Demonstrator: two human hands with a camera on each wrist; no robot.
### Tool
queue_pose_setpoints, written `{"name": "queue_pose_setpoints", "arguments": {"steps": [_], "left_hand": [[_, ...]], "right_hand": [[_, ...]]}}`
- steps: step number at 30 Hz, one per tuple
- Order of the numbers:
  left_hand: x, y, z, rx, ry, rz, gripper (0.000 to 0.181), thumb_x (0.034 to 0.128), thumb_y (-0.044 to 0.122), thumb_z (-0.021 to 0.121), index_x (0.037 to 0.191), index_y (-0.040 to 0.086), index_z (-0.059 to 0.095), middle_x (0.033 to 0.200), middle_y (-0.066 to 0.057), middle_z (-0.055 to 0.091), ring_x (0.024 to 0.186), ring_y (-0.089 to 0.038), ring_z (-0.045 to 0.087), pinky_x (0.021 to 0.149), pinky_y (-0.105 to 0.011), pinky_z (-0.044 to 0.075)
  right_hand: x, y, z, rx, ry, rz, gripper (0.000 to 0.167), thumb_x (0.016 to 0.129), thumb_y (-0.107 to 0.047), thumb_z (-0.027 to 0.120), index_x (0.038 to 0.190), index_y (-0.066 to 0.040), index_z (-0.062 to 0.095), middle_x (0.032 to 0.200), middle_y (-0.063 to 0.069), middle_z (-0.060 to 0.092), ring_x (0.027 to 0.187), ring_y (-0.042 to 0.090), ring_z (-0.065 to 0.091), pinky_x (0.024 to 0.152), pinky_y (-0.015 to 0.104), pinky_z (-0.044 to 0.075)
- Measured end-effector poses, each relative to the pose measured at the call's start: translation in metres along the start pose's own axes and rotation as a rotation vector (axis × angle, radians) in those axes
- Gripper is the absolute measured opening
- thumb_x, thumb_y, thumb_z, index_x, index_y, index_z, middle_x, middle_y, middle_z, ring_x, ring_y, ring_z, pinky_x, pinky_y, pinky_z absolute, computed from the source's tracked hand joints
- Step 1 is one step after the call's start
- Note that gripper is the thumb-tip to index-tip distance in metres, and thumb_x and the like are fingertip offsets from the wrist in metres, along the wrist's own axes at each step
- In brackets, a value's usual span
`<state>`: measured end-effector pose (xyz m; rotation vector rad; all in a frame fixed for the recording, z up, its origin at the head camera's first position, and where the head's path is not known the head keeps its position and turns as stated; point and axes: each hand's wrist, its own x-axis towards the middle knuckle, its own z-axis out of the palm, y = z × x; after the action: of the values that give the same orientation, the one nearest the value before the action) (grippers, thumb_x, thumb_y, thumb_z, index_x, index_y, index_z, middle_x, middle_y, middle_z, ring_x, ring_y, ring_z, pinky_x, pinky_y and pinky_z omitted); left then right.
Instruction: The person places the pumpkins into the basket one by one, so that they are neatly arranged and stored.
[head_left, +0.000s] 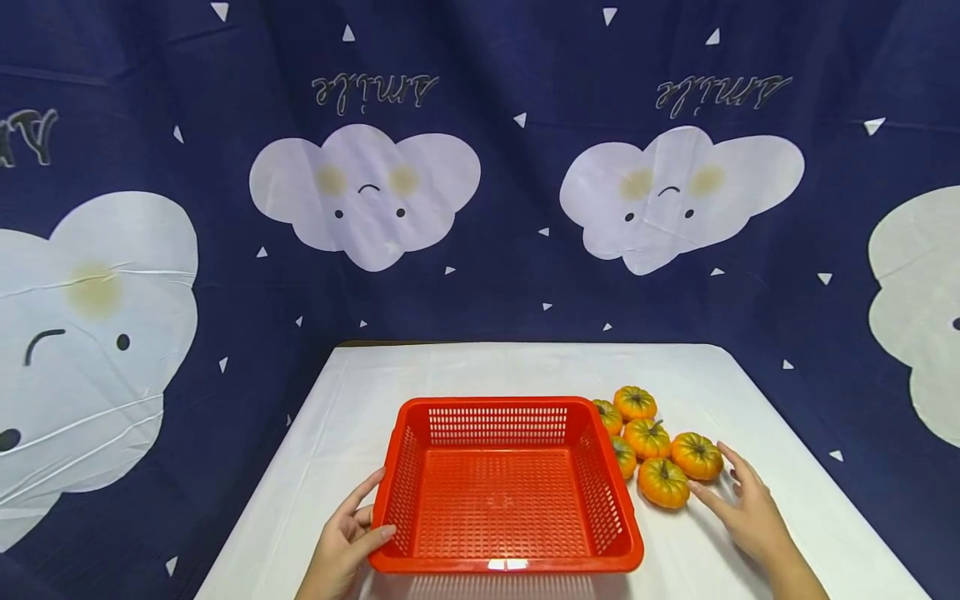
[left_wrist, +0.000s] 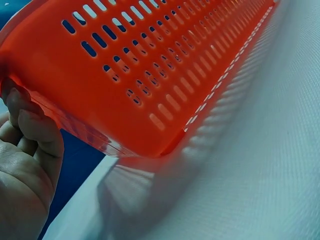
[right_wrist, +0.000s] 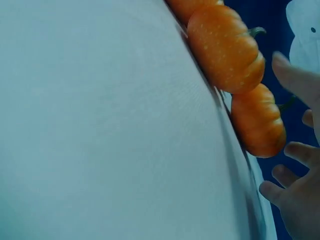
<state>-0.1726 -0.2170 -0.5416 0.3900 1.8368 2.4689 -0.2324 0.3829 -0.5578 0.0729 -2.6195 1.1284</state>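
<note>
The left hand (head_left: pixel 347 533) pinches the rim of the red basket (head_left: pixel 495 504), thumb over it, between the table's (head_left: pixel 322 433) left and right edges. The right hand (head_left: pixel 752 510) spreads its fingers, holding nothing, beside orange pumpkins (head_left: pixel 647 442) clustered toward the right edge; fingertip contact is hard to judge.

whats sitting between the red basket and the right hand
In the head view, a cluster of orange pumpkins lies between the red basket and the right hand; two are partly hidden by the red basket.
</note>
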Motion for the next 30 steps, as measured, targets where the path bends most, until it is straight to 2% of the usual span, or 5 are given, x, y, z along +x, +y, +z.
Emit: {"name": "queue_pose_setpoints", "arguments": {"steps": [6,11,22,27,30], "left_hand": [[-0.002,0.002,0.0,-0.003,0.007,-0.012,0.081,0.0991,-0.013,0.06,0.165,-0.006,0.014,0.119,-0.053,0.053,0.105,-0.052,0.068,0.086,-0.061,0.056],[-0.002,0.004,0.002,-0.013,0.018,-0.043,0.081,0.0994,-0.012,0.06,0.166,-0.005,0.014,0.124,-0.052,0.052,0.109,-0.054,0.065,0.089,-0.062,0.055],[-0.001,0.005,0.005,-0.007,0.036,-0.057,0.082,0.0984,-0.012,0.061,0.166,-0.005,0.015,0.126,-0.05,0.053,0.109,-0.054,0.065,0.089,-0.062,0.055],[-0.002,0.005,0.006,-0.007,0.044,-0.057,0.082,0.0989,-0.011,0.062,0.166,-0.005,0.015,0.125,-0.05,0.053,0.108,-0.055,0.065,0.087,-0.063,0.055],[-0.001,0.004,0.006,-0.004,0.044,-0.038,0.081,0.0986,-0.011,0.061,0.165,-0.005,0.016,0.123,-0.051,0.053,0.106,-0.055,0.066,0.086,-0.062,0.055]], "right_hand": [[0.025,0.012,0.003,0.099,-0.072,0.119,0.092,0.104,-0.039,0.07,0.166,0.003,0.017,0.162,0.039,0.022,0.137,0.067,0.032,0.112,0.072,0.034],[0.037,0.015,0.008,0.088,-0.088,0.14,0.084,0.104,-0.042,0.067,0.162,0.004,0.028,0.157,0.041,0.03,0.141,0.062,0.03,0.113,0.076,0.028],[0.032,0.003,0.008,0.063,-0.041,0.151,0.08,0.1,-0.044,0.073,0.157,0.003,0.041,0.151,0.039,0.041,0.135,0.059,0.041,0.109,0.073,0.038],[0.033,-0.014,0.003,0.06,0.025,0.063,0.073,0.1,-0.038,0.075,0.156,0.0,0.047,0.149,0.032,0.049,0.133,0.05,0.047,0.102,0.013,0.046],[0.038,-0.029,0.001,0.07,0.045,-0.002,0.069,0.1,-0.034,0.075,0.155,-0.001,0.048,0.147,0.029,0.053,0.131,0.046,0.05,0.093,0.002,0.041]]}}
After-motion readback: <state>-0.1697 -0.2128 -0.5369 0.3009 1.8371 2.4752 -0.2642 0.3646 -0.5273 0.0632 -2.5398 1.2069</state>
